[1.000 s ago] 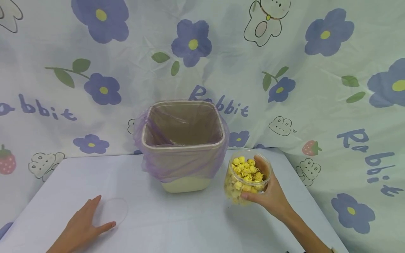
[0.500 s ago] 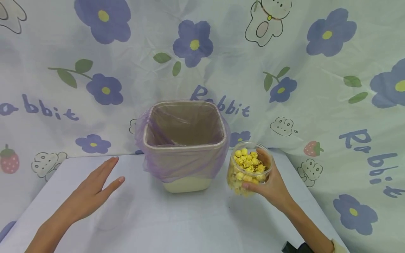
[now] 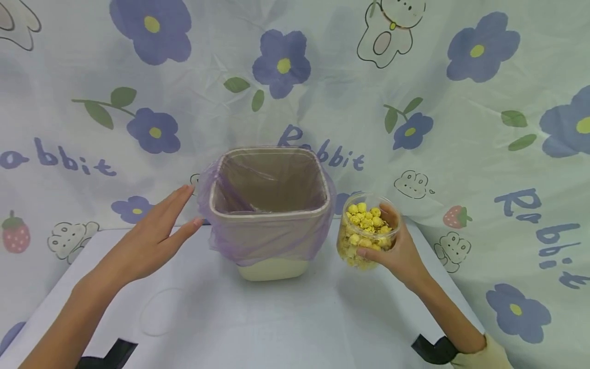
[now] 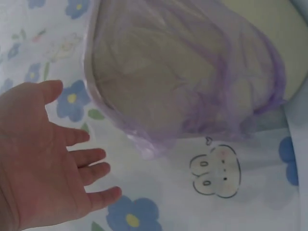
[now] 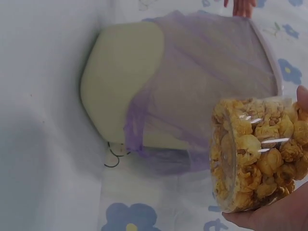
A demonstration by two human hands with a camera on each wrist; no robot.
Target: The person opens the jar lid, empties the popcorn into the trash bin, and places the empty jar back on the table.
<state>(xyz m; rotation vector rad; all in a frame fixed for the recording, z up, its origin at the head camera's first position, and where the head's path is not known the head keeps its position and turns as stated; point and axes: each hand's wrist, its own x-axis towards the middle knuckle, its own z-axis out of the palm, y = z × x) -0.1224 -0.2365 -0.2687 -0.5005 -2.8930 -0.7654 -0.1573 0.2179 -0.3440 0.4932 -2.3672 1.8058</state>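
My right hand (image 3: 404, 259) grips a clear plastic jar (image 3: 343, 246) filled with yellow popcorn (image 3: 366, 220), thumb at the near side and fingers round the far side. The jar is uncovered and held above the table, just right of a cream trash bin (image 3: 272, 271). A thin purple trash bag (image 3: 272, 241) lines the bin and folds over its rim. To the bin's left, my left hand (image 3: 154, 243) is raised with straight, spread fingers and holds nothing. In the left wrist view its palm (image 4: 43, 163) faces the camera beside the bagged rim.
A clear round disc, like a jar lid (image 3: 159, 312), lies on the white table (image 3: 276, 328) at the front left. Behind the bin hangs a cloth backdrop (image 3: 332, 92) with blue flowers and rabbits, which also runs down the right side.
My left hand has come up off the table from beside the clear disc and moved towards the bin's left side. My right hand has raised the popcorn jar a little.
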